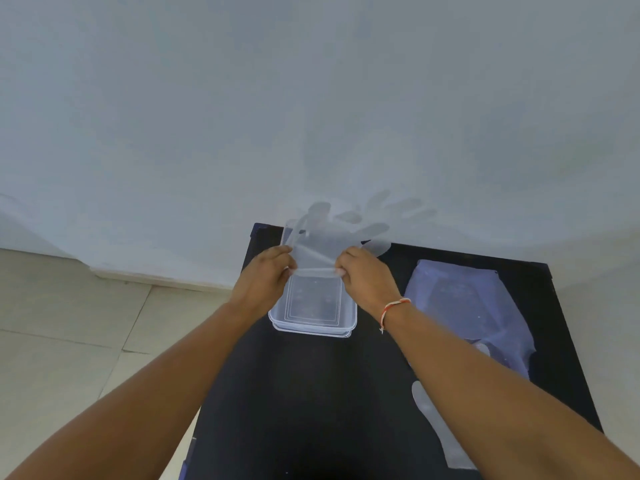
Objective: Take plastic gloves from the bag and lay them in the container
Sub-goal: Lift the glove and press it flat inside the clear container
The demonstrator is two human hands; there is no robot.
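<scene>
A thin clear plastic glove (325, 242) is stretched flat above the clear rectangular container (313, 325), its fingers pointing away toward the wall. My left hand (266, 278) pinches the glove's cuff at the left corner. My right hand (367, 277) pinches the cuff at the right corner. The container stands on the black table (311, 410) just below my hands. The translucent bag (474, 306) of gloves lies flat to the right, partly behind my right forearm.
Another clear glove (440, 431) lies on the table beside my right forearm, near the front right. A pale wall rises right behind the table. Tiled floor (69, 323) shows to the left of the table edge.
</scene>
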